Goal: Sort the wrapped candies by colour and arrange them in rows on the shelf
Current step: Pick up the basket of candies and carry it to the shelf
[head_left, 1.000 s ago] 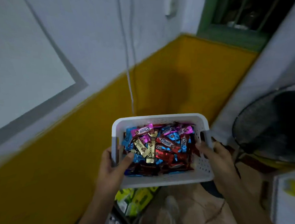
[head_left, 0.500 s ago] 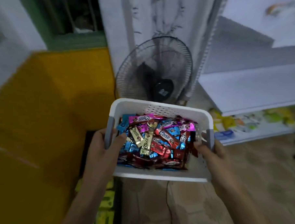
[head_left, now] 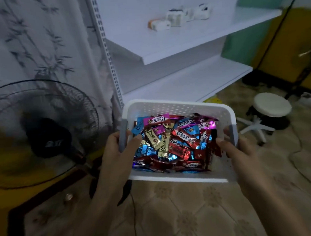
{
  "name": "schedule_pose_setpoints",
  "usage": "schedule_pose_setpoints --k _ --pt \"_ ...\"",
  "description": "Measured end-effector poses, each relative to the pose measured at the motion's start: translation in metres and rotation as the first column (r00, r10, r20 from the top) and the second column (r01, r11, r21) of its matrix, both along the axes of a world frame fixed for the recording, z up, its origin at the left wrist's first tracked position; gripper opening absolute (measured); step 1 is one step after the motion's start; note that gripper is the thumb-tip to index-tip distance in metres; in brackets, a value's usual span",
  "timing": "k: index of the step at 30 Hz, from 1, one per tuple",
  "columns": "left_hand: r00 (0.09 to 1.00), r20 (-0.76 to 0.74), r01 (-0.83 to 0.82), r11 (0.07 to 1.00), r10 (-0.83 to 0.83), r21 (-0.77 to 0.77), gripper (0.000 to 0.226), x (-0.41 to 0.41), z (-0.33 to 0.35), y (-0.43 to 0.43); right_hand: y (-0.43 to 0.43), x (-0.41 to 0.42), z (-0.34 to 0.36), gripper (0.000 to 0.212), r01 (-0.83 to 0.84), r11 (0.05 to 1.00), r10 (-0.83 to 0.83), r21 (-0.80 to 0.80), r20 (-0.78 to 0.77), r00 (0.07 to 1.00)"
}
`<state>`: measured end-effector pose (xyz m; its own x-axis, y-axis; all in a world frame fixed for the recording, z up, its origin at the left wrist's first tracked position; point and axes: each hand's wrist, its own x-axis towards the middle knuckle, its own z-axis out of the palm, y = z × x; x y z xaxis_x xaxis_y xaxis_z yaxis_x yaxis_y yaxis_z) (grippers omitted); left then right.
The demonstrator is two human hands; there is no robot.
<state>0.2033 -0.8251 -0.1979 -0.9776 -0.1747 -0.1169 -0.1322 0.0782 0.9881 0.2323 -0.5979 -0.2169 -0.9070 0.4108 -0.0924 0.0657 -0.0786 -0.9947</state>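
**Basket of mixed candies held up in front of shelf**

Wrapped candies (head_left: pixel 172 144) (pink, blue, gold, red, most marked "Choco") lie jumbled and unsorted in a white perforated basket (head_left: pixel 177 107). L hand (head_left: pixel 115 155) grips the grey handle (head_left: pixel 123 135) on its side, thumb inside the rim. R hand (head_left: pixel 242 155) grips the opposite handle (head_left: pixel 233 135) the same way. Basket hangs between the two grips, above the floor. Beyond the grips is a white shelf unit (head_left: pixel 188 82), its upper board w/ a few small blurred items (head_left: pixel 175 18). Outboard of L hand is a black fan (head_left: pixel 44 129), outboard of R hand a white stool (head_left: pixel 272 104).
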Motion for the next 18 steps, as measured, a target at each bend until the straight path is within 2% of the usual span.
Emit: schedule_pose_setpoints --k 2,5,7,14,18 --pt "0.999 -0.003 0.045 0.999 -0.045 0.01 0.058 -0.02 0.002 0.029 0.029 -0.012 0.001 0.022 0.038 0.999 -0.038 -0.02 0.0 0.999" --pt "0.996 0.004 0.085 0.996 -0.086 0.035 0.03 -0.058 -0.004 0.064 0.062 -0.035 0.001 0.022 0.081 0.996 -0.082 -0.04 -0.005 0.997" --pt "0.995 0.006 0.1 0.993 -0.101 0.062 0.022 -0.088 -0.009 0.086 0.082 -0.057 -0.002 0.023 0.103 0.994 -0.104 -0.037 -0.013 0.994" --pt "0.981 0.003 0.196 0.98 -0.196 0.029 0.023 -0.223 -0.029 0.16 0.158 -0.171 -0.014 0.02 0.156 0.988 -0.156 -0.005 0.001 0.988" --pt "0.963 0.057 0.261 0.964 -0.264 0.06 0.019 -0.295 -0.038 0.209 0.206 -0.237 -0.017 0.016 0.191 0.981 -0.192 0.017 0.054 0.98"
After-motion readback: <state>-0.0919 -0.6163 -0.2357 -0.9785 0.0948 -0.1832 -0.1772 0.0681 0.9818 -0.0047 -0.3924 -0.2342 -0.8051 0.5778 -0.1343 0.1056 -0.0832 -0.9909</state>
